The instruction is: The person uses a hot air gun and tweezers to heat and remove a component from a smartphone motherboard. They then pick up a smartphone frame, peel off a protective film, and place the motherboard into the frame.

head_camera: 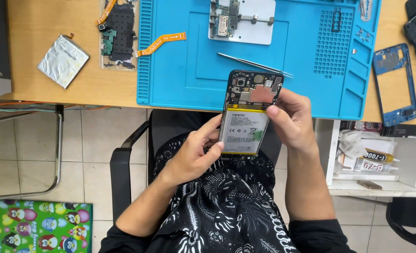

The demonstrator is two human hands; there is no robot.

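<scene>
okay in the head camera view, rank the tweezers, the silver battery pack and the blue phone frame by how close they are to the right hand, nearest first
From the right hand:
1. Tweezers, just above it on the blue mat.
2. Blue phone frame, off to the right on the desk.
3. Silver battery pack, far left on the desk.

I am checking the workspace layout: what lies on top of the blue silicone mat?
On the blue silicone mat: metal tweezers and a circuit board in a white holder. The held phone hides part.

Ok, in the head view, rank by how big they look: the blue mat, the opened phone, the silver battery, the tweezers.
1. blue mat
2. opened phone, though nearer the camera
3. silver battery and tweezers: too different in shape to rank
</scene>
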